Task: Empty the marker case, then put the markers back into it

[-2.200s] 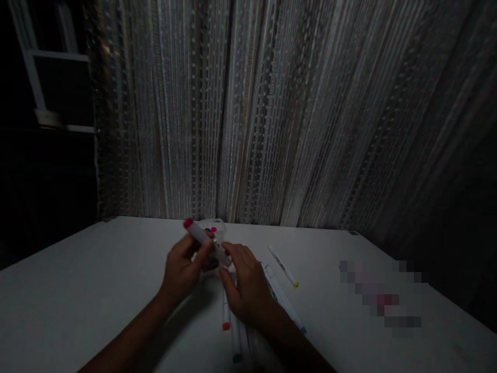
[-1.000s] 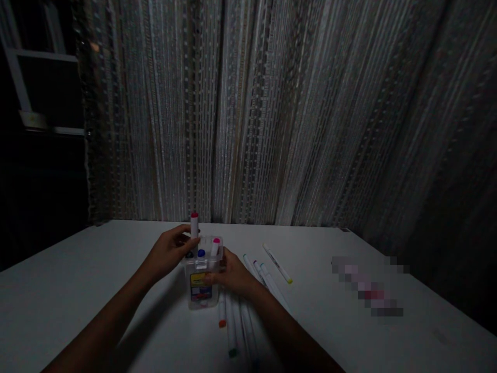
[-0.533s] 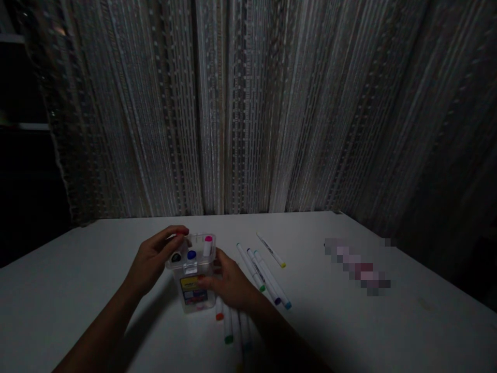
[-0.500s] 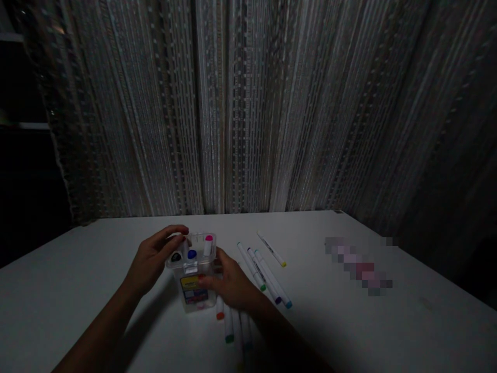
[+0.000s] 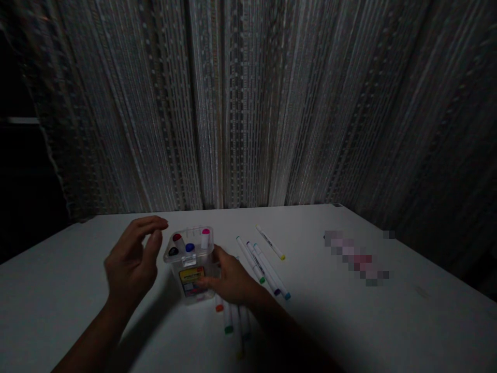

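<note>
The right hand (image 5: 229, 277) is clasped around the right side of the box (image 5: 208, 264), its thumb laid against the label (image 5: 190, 274). The left hand (image 5: 132, 259) is held raised just left of the box, apart from it, fingers loosely bent and unclasped. Whether the base is rested on the table (image 5: 318, 316) or slightly lifted cannot be told. In the box are held a red marker (image 5: 177, 238), a black marker (image 5: 173, 252), a blue marker (image 5: 190, 247) and a pink marker (image 5: 205, 234). Below the right hand are laid an orange marker (image 5: 219, 306), a dark green marker (image 5: 228, 324) and others, dimly seen. Past that hand are spread a light green marker (image 5: 250, 260), a purple marker (image 5: 262, 268), a light blue marker (image 5: 274, 274) and, farther off, a yellow marker (image 5: 271, 242). Far right, something is blurred by pixels; behind, a curtain (image 5: 240, 103) is hung
</note>
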`<state>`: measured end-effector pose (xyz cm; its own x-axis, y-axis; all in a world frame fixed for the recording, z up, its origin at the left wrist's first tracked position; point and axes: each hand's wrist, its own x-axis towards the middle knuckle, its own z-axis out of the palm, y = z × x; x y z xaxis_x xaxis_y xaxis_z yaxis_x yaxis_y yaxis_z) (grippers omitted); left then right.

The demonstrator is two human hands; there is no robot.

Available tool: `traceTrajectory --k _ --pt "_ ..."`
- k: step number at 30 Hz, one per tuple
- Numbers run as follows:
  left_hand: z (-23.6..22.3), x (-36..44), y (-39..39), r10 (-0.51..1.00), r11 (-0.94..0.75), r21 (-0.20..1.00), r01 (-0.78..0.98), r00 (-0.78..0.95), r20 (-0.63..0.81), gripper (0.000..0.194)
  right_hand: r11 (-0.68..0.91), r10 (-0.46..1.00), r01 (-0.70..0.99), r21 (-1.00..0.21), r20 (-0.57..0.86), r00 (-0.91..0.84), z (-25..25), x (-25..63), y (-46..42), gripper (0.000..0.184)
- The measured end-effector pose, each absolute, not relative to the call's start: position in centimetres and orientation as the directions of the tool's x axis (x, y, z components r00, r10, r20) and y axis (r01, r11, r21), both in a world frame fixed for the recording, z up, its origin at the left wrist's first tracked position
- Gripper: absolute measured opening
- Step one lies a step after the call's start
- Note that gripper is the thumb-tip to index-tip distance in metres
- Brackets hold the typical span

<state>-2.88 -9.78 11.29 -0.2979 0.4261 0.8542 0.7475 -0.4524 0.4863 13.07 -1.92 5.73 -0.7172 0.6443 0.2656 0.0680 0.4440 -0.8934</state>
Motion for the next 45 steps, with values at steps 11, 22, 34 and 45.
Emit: traceTrajectory --k 11,22,34,45 --pt "6.9 4.7 -13.4 0.822 -0.553 0.260 0.792 0.466 0.329 0.028 0.610 0.712 0.222 -0.761 0.404 -0.574 5.3 14.9 1.6 0.051" --pt "2.4 5.1 -10.9 0.819 -0.551 0.148 0.821 0.497 0.287 0.063 0.687 0.723 0.543 -0.483 0.384 -0.574 3.6 15.0 1.6 0.036" --pt "3.1 5.7 -11.4 0.856 -0.511 0.268 0.817 0.511 0.076 0.020 0.701 0.707 0.542 -0.464 0.347 -0.616 4.3 15.1 0.9 0.040" --pt "2.4 4.9 -11.4 0.733 -0.650 0.162 0.742 0.558 0.388 0.033 0.712 0.692 0.535 -0.454 0.327 -0.644 4.6 15.1 0.8 0.040"
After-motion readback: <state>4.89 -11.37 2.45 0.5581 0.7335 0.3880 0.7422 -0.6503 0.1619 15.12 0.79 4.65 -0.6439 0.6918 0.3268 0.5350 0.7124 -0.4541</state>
